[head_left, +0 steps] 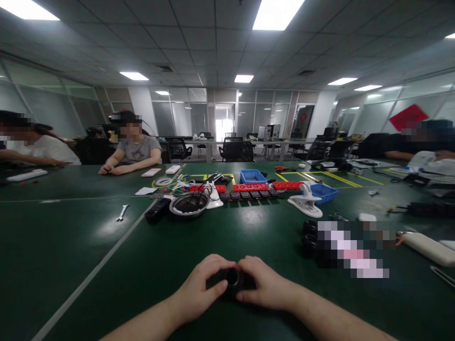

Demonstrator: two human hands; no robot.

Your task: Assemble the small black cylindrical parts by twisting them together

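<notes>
At the near middle of the green table, a small black round part (pixel 232 277) with a ring-like rim and a dark opening on top sits between my hands. My left hand (pixel 202 279) grips it from the left, thumb and fingers curled at its edge. From the other side my right hand (pixel 265 283) closes on the same part, its fingertips near those of the left. What kind of part it is, I cannot make out. More black round pieces (pixel 310 234) lie to the right of my hands, beside a blurred-out patch.
Farther forward are a metal bowl (pixel 189 203), a white clip base (pixel 306 206), red socket strips (pixel 250 187) and blue trays (pixel 253 176). A wrench (pixel 122 213) lies at left, a cream power bank-like block (pixel 428 247) at right. Other people sit around the table.
</notes>
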